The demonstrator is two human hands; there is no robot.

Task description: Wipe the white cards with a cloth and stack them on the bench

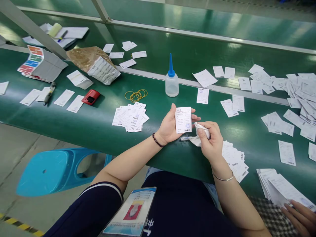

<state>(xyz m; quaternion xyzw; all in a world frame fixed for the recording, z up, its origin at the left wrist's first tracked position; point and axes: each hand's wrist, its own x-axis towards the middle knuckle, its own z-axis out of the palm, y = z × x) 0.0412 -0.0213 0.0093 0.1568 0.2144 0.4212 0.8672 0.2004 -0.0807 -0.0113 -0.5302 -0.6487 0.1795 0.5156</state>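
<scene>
A white printed card [183, 120] with a blue stamp lies on the palm and fingers of my left hand [168, 126], its thumb spread to the side. My right hand [211, 140] pinches a crumpled white cloth [196, 141] just right of the card. Beyond my hands stands a clear bottle [172, 86] with a blue pointed nozzle. A fanned pile of cards [132, 118] lies to the left, and another pile [234, 161] is partly hidden behind my right forearm.
Yellow rubber bands [136, 95], a red device [91, 97] and a paper-wrapped bundle [98, 65] are at the left. Many loose cards [303, 92] cover the right side. Another person's hand [300, 215] touches cards at the bottom right. A blue stool [44, 171] stands below the table.
</scene>
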